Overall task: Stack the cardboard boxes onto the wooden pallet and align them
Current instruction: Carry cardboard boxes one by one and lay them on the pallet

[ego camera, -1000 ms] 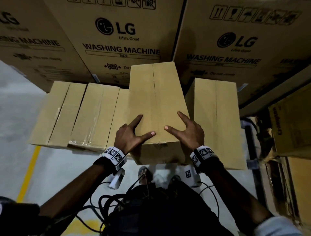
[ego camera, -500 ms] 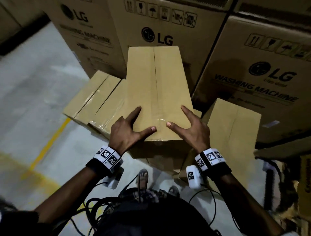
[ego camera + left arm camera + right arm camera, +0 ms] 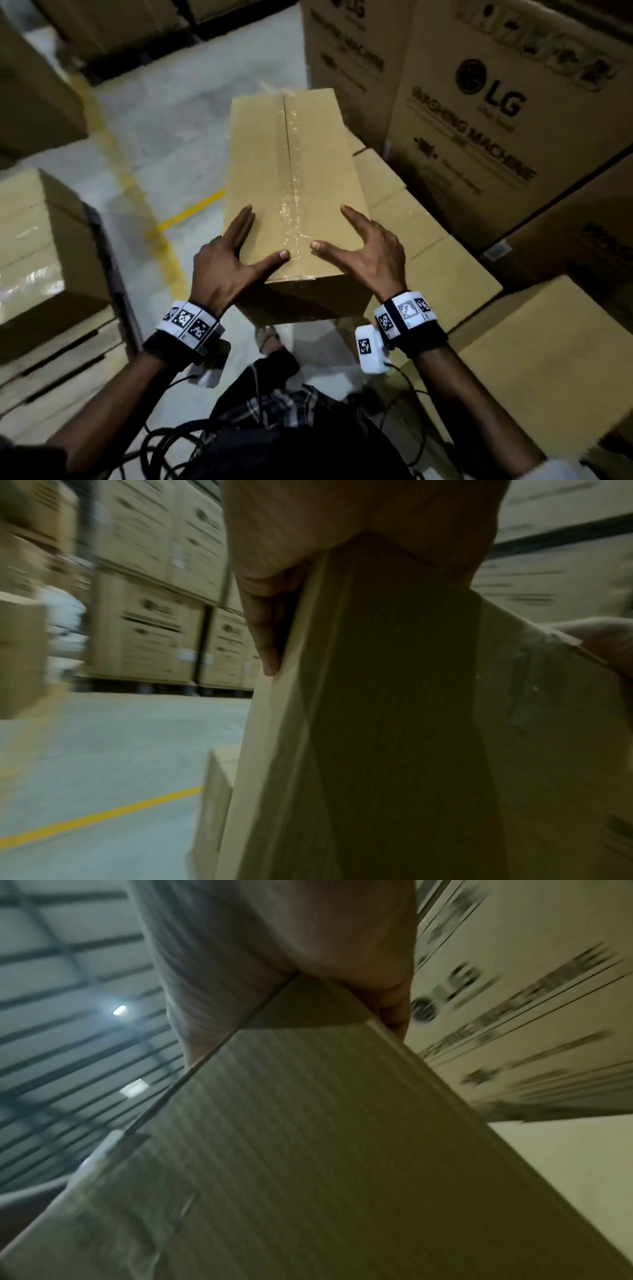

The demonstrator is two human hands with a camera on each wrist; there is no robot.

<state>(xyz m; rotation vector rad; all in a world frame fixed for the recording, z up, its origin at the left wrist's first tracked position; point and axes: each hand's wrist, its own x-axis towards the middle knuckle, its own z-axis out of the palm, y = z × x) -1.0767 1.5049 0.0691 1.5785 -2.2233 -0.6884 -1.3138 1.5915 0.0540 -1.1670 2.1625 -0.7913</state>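
Observation:
I carry a long taped cardboard box (image 3: 291, 164) level in front of me, above the floor. My left hand (image 3: 233, 260) clamps its near left corner, thumb on top and fingers down the side. My right hand (image 3: 370, 253) holds the near right corner the same way. The left wrist view shows the fingers (image 3: 263, 620) flat against the box's side (image 3: 394, 723). In the right wrist view the palm (image 3: 274, 947) sits over the box's corner (image 3: 308, 1150). No wooden pallet shows in any view.
A stack of similar boxes (image 3: 37, 246) stands at the left. More brown boxes (image 3: 428, 246) lie low at the right, one (image 3: 548, 359) close to my right arm. Tall LG washing machine cartons (image 3: 496, 102) wall off the right. Grey floor with a yellow line (image 3: 185, 214) lies ahead.
The box has left the row of boxes and swung to the left with me. The LG cartons have shifted to the right, and open floor and the left stack have come into view.

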